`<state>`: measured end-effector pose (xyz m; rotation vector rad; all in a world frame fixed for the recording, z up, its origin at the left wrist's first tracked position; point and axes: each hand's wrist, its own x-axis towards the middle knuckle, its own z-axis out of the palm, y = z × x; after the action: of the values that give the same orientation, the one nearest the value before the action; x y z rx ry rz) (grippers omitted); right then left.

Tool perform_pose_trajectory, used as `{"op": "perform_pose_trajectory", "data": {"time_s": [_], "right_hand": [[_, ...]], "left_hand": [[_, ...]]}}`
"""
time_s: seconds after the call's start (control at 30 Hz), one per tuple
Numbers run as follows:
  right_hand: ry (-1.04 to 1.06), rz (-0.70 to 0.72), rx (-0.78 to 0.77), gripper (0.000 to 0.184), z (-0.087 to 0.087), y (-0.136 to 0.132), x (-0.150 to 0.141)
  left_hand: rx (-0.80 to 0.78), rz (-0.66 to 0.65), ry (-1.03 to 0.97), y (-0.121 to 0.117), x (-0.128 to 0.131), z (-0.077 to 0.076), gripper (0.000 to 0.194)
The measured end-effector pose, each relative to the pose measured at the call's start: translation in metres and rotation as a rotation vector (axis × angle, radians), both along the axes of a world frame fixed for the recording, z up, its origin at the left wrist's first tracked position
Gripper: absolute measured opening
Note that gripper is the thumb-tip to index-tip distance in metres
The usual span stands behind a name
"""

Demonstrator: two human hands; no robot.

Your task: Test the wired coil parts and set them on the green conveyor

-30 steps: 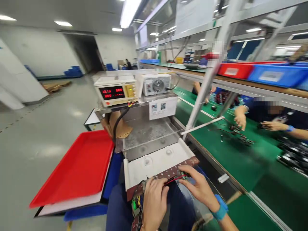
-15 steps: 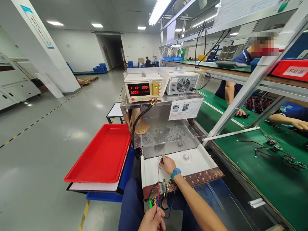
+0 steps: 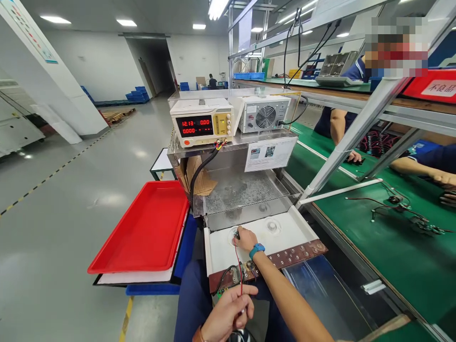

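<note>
My right hand (image 3: 246, 239), with a blue watch on its wrist, pinches a small dark part (image 3: 236, 235) over the left round fitting (image 3: 233, 241) in the white tray (image 3: 256, 242). From that part a thin red wire (image 3: 238, 259) runs down to my left hand (image 3: 231, 308). My left hand holds the wire between its fingers, the index finger stretched out to the right. Between the hands is a brown strip (image 3: 288, 258) with rows of metal eyelets, and a metal clamp-like fixture (image 3: 237, 275) at its left end. The part's details are mostly covered by my fingers.
A power supply (image 3: 202, 122) with red digits and a second grey unit (image 3: 265, 114) stand on a metal shelf ahead. Left is a red tray (image 3: 142, 228). On the green bench (image 3: 356, 223) at right lie wired parts (image 3: 402, 206); co-workers' hands are beyond.
My left hand has risen toward the brown strip and its index finger has stretched out. The right hand stays at the left fitting. The view has shifted slightly.
</note>
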<state>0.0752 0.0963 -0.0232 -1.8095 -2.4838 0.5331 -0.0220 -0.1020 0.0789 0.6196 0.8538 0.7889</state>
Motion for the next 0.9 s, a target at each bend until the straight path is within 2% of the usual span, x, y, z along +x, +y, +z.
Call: {"op": "perform_pose_trajectory", "data": {"time_s": [0.13,0.33,0.43,0.53,0.63,0.77,0.9], "right_hand": [[0.029,-0.003,-0.016,0.031,-0.003,0.003,0.001],[0.066,0.005,-0.095,0.040,-0.004,0.012,0.004],[0.112,0.065,-0.101,0.046,-0.008,0.014,0.011],[0.147,0.108,-0.067,0.044,-0.013,0.014,0.017],[0.134,0.092,-0.058,0.039,-0.013,0.014,0.018],[0.107,0.076,-0.073,0.039,-0.007,0.014,0.017],[0.118,0.074,-0.039,0.039,-0.007,0.014,0.018]], "left_hand": [[0.089,0.036,0.065,0.011,-0.001,0.005,0.047],[0.100,0.163,0.233,0.038,-0.001,0.003,0.055],[0.158,0.232,0.434,0.060,-0.001,-0.009,0.054],[0.300,0.319,0.683,0.083,0.003,-0.027,0.040],[0.382,0.334,0.785,0.099,0.011,-0.043,0.027],[0.429,0.296,0.879,0.105,0.020,-0.058,0.020],[0.420,0.268,0.949,0.104,0.024,-0.069,0.023]]}}
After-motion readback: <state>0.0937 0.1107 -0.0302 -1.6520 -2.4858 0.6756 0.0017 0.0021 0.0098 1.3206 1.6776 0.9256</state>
